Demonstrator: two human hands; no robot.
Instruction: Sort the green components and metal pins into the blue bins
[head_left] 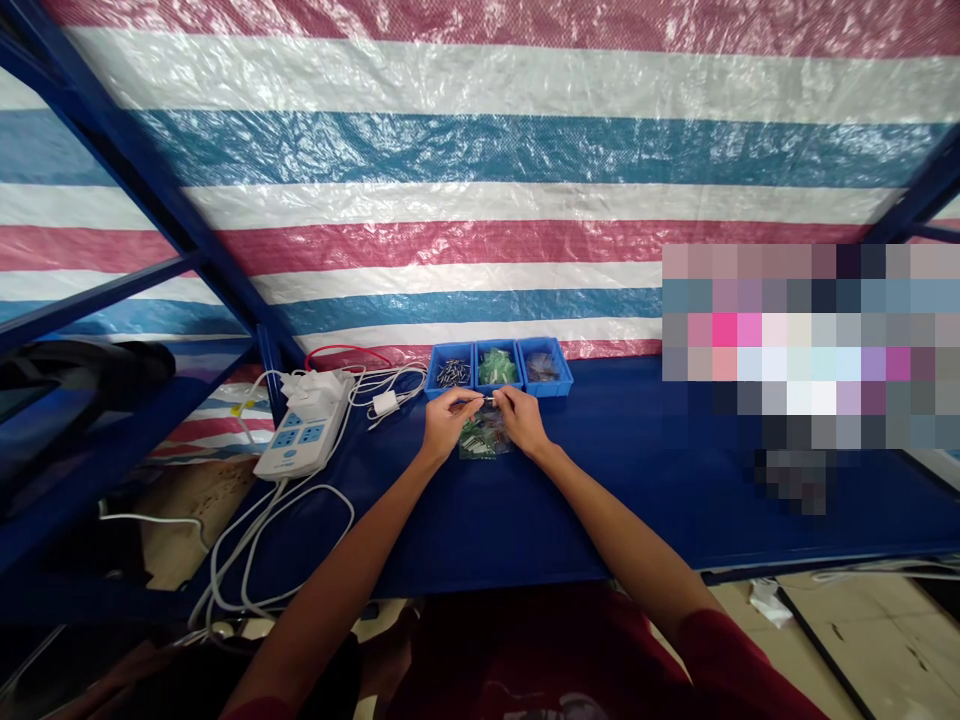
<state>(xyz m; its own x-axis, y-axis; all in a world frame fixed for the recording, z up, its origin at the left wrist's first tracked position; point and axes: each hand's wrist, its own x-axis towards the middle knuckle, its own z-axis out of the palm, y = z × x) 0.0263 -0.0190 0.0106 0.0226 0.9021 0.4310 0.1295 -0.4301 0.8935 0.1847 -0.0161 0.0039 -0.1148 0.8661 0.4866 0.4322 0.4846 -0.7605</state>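
My left hand (445, 420) and my right hand (520, 420) meet over the blue table (637, 470), fingers pinched together on one small thin metal part (486, 400) held between them. Beneath the hands lies a small clear bag (481, 440) with green and dark bits in it. Just behind stand three small blue bins: the left bin (451, 372) holds dark metal pieces, the middle bin (498, 367) green pieces, the right bin (545, 367) brownish pieces.
A white power strip (301, 437) with plugs and white cables (255, 560) lies at the left of the table. A striped tarpaulin (480, 160) hangs behind. Blue frame bars (157, 190) run at left and right. A blurred-out patch covers the right.
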